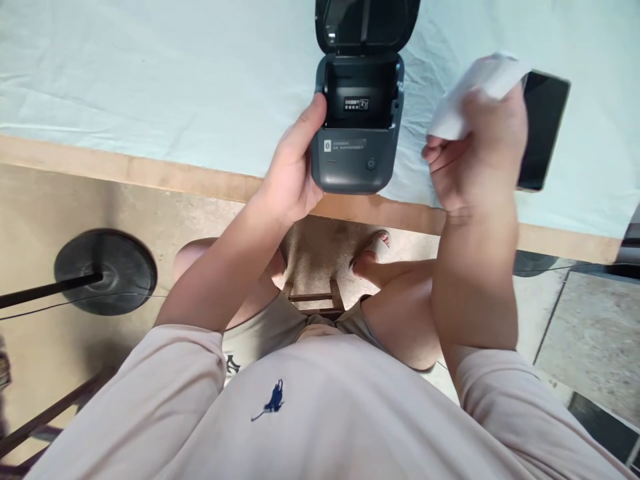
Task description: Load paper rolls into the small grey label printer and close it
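A dark label printer [356, 160] is at the table's front edge, its lid [367, 27] swung up and back. Its paper bay shows a small printed sticker and no roll inside. My left hand [300, 157] grips the printer's left side, thumb by the bay's rim. To the right of the printer, my right hand [483, 143] is closed around a white roll of paper [487, 80], partly blurred and half covered by the fingers. A black smartphone [545, 127] lies just behind that hand.
A pale blue cloth [150, 73] covers the table, with its wooden edge [125, 170] along the front. Below on the floor, a round black base with a pole [107, 270] stands at the left. A thin cable runs near it.
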Motion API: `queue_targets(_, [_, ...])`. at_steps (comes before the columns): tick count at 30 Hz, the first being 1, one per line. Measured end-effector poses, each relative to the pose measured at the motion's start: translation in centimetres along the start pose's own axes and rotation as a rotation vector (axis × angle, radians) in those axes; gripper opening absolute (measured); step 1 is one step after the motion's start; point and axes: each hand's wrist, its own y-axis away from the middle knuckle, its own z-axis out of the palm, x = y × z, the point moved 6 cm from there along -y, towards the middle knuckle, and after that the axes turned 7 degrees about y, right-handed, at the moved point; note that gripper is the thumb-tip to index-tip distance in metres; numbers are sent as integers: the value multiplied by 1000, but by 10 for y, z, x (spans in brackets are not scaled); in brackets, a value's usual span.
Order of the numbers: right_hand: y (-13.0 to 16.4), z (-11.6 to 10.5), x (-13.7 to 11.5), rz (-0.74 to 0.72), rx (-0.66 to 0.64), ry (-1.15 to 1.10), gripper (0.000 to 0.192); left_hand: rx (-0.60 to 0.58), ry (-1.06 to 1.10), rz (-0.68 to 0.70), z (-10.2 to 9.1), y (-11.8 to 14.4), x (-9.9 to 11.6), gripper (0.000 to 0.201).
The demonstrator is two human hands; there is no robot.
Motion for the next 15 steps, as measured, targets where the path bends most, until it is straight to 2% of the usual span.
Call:
queue_targets(3, [2,1,5,-125,25,181,33,32,41,-44,-2,1,0,36])
queue_targets(7, [9,2,-4,-330,53,453,33,88,66,-66,-6,2,-2,30])
queue_targets(12, [12,-5,-9,-476,69,626,40,-7,28,-12,1,2,-1,34])
queue_targets(13, [13,-11,-13,-519,123,628,37,-14,24,-8,1,1,-1,35])
queue_targets(15, [16,-32,-21,-611,370,678,29,-14,7,1,1,1,0,36])
